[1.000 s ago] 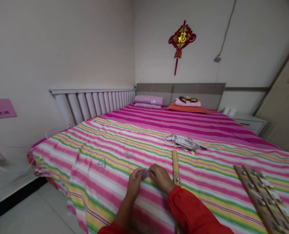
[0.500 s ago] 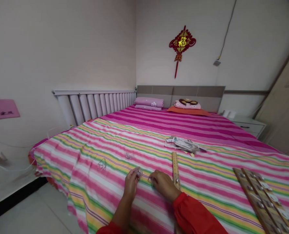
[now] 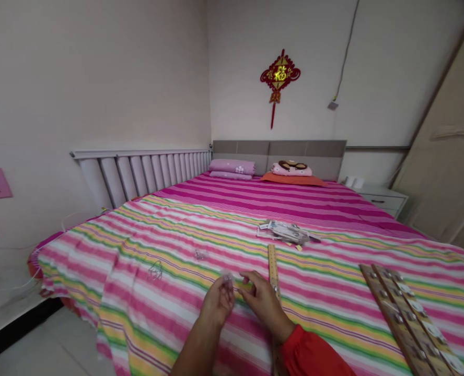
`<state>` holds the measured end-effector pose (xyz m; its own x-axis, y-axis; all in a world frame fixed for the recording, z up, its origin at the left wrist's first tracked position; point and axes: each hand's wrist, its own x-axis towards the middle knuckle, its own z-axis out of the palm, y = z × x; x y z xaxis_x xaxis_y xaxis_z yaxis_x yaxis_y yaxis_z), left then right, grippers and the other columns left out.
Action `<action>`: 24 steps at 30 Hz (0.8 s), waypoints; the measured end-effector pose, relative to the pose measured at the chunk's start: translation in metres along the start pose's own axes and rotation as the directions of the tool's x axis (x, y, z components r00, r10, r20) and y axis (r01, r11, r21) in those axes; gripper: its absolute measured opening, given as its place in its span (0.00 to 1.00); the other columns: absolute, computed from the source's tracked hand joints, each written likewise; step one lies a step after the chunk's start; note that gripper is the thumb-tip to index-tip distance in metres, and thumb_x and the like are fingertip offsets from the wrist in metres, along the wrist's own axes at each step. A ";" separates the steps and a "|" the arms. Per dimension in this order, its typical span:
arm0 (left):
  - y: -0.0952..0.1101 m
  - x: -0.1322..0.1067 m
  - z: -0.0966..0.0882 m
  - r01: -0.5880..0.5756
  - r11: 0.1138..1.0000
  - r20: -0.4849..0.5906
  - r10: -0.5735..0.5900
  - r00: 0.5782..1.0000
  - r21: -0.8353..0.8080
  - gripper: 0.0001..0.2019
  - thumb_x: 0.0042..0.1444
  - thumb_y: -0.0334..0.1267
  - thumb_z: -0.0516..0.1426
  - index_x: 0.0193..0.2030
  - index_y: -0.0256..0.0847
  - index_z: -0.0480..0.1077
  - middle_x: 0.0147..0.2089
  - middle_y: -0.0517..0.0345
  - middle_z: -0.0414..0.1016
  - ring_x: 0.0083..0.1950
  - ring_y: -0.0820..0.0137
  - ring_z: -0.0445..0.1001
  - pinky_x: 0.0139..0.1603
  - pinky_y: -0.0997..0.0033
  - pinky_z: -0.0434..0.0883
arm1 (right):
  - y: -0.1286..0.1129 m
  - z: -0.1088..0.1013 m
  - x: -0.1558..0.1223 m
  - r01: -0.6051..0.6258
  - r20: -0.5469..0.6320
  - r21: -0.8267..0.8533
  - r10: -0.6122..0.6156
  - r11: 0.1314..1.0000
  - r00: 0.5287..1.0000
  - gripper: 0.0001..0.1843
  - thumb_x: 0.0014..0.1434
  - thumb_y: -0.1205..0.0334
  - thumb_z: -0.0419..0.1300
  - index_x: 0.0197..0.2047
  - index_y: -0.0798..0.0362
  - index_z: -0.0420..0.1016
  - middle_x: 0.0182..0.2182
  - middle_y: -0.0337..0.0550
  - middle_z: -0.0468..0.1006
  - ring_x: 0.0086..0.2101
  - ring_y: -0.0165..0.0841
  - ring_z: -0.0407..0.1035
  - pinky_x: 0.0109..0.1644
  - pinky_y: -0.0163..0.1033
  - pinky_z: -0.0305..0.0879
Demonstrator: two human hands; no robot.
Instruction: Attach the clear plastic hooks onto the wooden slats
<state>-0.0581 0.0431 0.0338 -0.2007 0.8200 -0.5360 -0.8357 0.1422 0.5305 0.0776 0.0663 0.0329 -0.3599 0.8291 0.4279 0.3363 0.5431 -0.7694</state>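
My left hand [image 3: 218, 302] is closed on a small clear plastic bag [image 3: 227, 277] with tiny shiny pieces inside, held above the striped sheet. Just to its right is my right hand [image 3: 260, 298], thumb and forefinger spread and curved toward the bag; I see nothing between them. A narrow light wooden strip with a row of holes [image 3: 271, 261] lies partly under my right wrist, and a small metal piece sits on it. Another small clear bag [image 3: 199, 254] rests beyond my left hand. Farther left lies a little tangle of thin dark wire or thread [image 3: 155, 270].
Brown wooden strips with metal fittings and white discs [image 3: 406, 313] lie side by side at the right. A pile of clear packets [image 3: 285, 232] is beyond the holed strip. Folded bedding [image 3: 232, 168] stands by the headboard [image 3: 306, 151]; a white radiator [image 3: 146, 172] lines the left wall.
My right hand has moved slightly away from the bag and its thumb and forefinger have parted. My left hand has turned palm up, still with the bag. The view has shifted right.
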 end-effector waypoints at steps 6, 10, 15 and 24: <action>-0.016 -0.028 0.029 0.256 0.965 -0.007 -0.257 0.967 -0.066 0.07 0.56 0.28 0.54 0.26 0.33 0.67 0.15 0.64 0.68 0.14 0.81 0.67 0.16 0.85 0.63 | 0.007 -0.014 -0.007 -0.012 -0.104 0.196 0.033 0.981 0.994 0.08 0.51 0.64 0.60 0.35 0.52 0.78 0.28 0.40 0.74 0.22 0.28 0.61 0.25 0.33 0.57; -0.030 -0.034 0.041 0.263 0.963 -0.005 -0.264 0.965 -0.057 0.06 0.55 0.28 0.55 0.27 0.33 0.67 0.16 0.64 0.69 0.15 0.81 0.67 0.16 0.85 0.63 | 0.010 -0.028 -0.014 0.019 -0.177 0.213 0.019 0.977 0.984 0.08 0.51 0.64 0.60 0.36 0.51 0.78 0.27 0.39 0.74 0.23 0.28 0.62 0.25 0.33 0.57; -0.041 -0.036 0.054 0.293 0.956 -0.015 -0.293 0.956 -0.006 0.06 0.53 0.27 0.56 0.26 0.34 0.67 0.15 0.66 0.67 0.15 0.81 0.66 0.17 0.85 0.62 | 0.014 -0.048 -0.022 0.108 -0.173 0.215 -0.071 0.971 0.982 0.08 0.55 0.65 0.57 0.35 0.50 0.79 0.30 0.43 0.75 0.32 0.33 0.69 0.34 0.36 0.64; -0.058 -0.024 0.064 0.235 0.933 0.146 -0.281 0.948 0.272 0.08 0.51 0.38 0.59 0.31 0.34 0.71 0.26 0.57 0.74 0.23 0.77 0.70 0.24 0.80 0.64 | 0.032 -0.077 -0.016 -0.233 -0.193 0.492 0.367 0.839 0.910 0.15 0.47 0.47 0.63 0.28 0.52 0.72 0.16 0.32 0.66 0.15 0.27 0.58 0.19 0.33 0.53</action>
<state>0.0276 0.0511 0.0580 0.1195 0.8188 -0.5616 -0.6879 0.4761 0.5479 0.1606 0.0808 0.0384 -0.0364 0.9793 0.1989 -0.0624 0.1964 -0.9785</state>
